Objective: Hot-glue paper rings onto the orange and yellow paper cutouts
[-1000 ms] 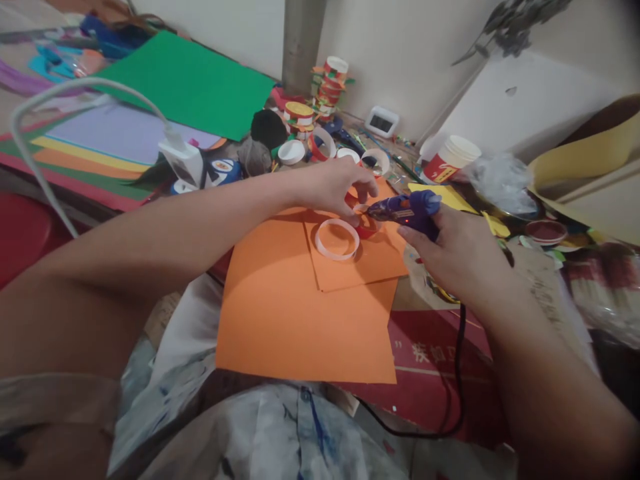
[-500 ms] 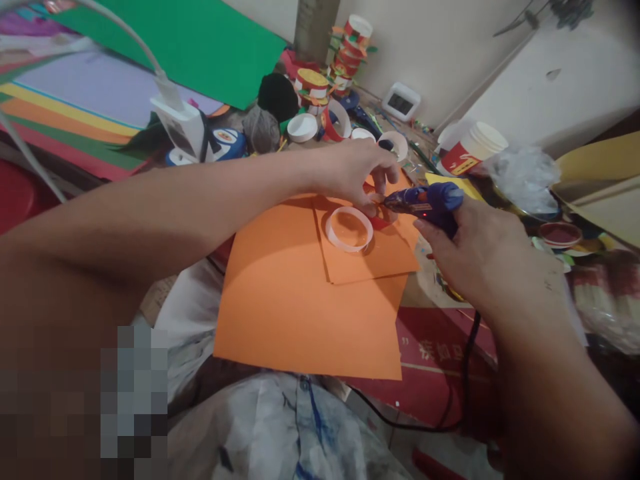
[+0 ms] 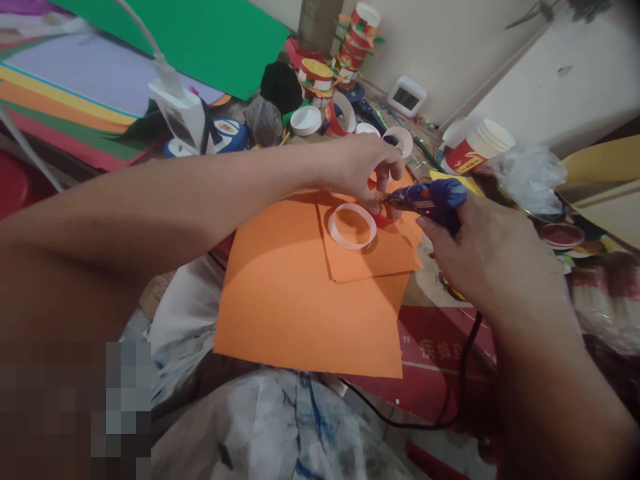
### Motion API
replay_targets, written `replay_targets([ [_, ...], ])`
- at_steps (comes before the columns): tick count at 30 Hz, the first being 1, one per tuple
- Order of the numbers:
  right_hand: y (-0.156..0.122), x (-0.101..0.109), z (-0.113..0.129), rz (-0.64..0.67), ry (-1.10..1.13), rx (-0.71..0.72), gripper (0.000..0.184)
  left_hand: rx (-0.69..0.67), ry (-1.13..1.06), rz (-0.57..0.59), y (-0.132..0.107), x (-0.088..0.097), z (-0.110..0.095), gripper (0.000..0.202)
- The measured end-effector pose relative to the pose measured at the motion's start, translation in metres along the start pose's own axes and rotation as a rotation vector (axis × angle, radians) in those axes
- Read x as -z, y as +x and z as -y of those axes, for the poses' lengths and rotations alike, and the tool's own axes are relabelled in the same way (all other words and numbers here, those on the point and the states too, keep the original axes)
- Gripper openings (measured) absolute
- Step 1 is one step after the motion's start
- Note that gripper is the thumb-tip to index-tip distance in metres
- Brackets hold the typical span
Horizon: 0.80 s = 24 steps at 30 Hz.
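Note:
My right hand (image 3: 500, 250) is wrapped round a blue hot glue gun (image 3: 443, 200) with a small red light on its side. Its nozzle points left, right at the fingertips of my left hand (image 3: 365, 165). Those fingers are curled over a small red ring-shaped piece (image 3: 387, 217), mostly hidden behind them; whether the nozzle touches it I cannot tell. Just in front lies a white paper ring (image 3: 332, 230), resting on a smaller stack of orange paper (image 3: 367, 263). Beneath that spreads a large orange sheet (image 3: 300, 307).
Behind my left hand are a grey yarn ball (image 3: 264, 123), a black ball (image 3: 281, 88) and decorated red rings (image 3: 316, 72). A white clock (image 3: 407, 97) stands near the wall. Paper cups (image 3: 477, 150) and a plastic bag (image 3: 533, 177) sit at right. The gun's cord (image 3: 467, 360) hangs down over the red edge.
The view has shifted slightly, so the scene sits a little further right. Both hands keep nearly the same pose, with the glue gun's nozzle still at the left fingertips.

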State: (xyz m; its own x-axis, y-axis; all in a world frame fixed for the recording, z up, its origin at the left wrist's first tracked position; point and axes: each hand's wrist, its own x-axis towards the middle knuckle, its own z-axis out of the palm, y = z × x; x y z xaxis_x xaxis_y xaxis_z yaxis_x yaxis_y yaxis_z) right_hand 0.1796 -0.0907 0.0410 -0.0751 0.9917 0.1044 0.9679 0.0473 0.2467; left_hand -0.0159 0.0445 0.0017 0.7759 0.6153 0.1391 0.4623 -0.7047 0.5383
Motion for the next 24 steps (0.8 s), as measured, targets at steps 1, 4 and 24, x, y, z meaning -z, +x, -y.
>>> replay_targets([
  [1, -0.001, 0.001, 0.0, -0.001, -0.033, 0.004, 0.03, 0.011, 0.002, 0.006, 0.0, 0.0, -0.001, 0.057],
  [4, -0.006, 0.01, 0.004, 0.034, -0.122, -0.015, 0.031, 0.013, 0.017, 0.01, -0.001, 0.001, -0.003, 0.057],
  [24, -0.002, -0.01, -0.01, -0.013, 0.304, -0.056, 0.038, 0.036, -0.075, 0.006, -0.001, 0.006, 0.011, 0.053],
])
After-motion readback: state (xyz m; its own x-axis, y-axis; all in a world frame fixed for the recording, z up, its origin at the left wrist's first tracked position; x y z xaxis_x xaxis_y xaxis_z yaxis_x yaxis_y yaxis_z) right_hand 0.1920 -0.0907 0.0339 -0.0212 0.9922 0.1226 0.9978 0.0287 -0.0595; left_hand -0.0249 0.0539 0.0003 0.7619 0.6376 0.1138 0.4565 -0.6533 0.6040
